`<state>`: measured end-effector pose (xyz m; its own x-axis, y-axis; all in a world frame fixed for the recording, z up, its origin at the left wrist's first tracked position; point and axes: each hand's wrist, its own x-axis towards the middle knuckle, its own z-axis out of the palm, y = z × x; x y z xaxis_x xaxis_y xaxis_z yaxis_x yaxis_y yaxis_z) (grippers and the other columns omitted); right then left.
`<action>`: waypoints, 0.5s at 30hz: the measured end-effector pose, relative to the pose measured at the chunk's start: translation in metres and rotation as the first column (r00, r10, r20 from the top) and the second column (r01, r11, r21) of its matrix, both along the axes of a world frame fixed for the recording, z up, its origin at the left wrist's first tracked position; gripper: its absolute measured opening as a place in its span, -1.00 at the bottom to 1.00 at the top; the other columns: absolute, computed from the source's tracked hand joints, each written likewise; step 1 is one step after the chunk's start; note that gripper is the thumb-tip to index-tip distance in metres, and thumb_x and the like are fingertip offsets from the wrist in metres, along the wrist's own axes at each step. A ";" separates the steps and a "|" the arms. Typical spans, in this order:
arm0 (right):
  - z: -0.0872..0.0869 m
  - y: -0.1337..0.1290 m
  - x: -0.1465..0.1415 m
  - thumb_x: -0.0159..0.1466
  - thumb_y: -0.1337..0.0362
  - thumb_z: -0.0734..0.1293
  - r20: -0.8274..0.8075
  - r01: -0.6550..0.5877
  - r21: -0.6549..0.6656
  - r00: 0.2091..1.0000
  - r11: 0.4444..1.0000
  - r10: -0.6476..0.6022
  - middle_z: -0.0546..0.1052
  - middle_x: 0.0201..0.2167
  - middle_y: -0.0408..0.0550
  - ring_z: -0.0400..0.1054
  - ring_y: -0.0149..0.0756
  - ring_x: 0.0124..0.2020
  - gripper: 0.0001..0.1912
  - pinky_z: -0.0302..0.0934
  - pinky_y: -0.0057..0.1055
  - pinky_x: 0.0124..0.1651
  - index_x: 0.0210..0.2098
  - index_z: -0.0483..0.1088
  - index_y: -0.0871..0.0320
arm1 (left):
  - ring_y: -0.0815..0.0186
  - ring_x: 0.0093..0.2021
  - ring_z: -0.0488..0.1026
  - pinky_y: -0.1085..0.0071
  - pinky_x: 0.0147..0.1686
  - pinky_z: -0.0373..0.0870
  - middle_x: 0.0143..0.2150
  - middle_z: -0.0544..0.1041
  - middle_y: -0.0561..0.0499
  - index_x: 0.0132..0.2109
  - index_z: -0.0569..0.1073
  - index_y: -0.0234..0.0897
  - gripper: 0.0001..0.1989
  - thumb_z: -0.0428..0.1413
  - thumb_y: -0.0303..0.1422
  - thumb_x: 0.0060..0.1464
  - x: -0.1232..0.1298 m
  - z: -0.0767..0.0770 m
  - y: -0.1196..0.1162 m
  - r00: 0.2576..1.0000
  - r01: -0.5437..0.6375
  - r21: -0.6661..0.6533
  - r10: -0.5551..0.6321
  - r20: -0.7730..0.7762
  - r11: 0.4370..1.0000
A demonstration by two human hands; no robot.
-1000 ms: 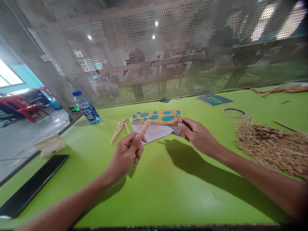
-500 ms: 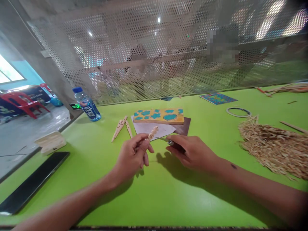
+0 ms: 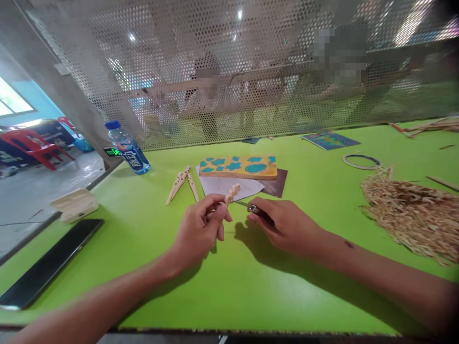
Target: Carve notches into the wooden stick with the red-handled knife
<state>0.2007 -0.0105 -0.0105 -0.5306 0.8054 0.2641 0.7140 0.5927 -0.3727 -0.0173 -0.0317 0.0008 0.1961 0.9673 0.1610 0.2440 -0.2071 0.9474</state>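
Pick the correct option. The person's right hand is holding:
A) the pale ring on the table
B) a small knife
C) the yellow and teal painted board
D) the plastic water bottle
B. The right hand pinches the small knife, its thin blade pointing toward the carved wooden piece held in the left hand.

Single head-worn camera, facing forward and down from above the near edge of the green bench [image 3: 287, 296], close over the left hand [image 3: 201, 229] and right hand [image 3: 287, 227], with the perforated metal screen [image 3: 251, 71] beyond.
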 end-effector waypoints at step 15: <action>-0.002 -0.007 -0.012 0.45 0.15 0.14 -0.169 0.025 -0.214 0.984 0.977 -0.062 0.37 -0.52 -0.15 0.17 -0.32 -0.50 -0.76 -0.05 -0.37 -0.38 -0.33 0.23 0.09 | 0.43 -0.52 0.42 0.52 -0.54 0.35 -0.33 0.56 0.00 -0.08 0.49 -0.31 -0.79 0.11 -0.25 0.30 -0.001 -0.004 0.001 0.966 -0.101 0.172 0.138 -0.221 0.980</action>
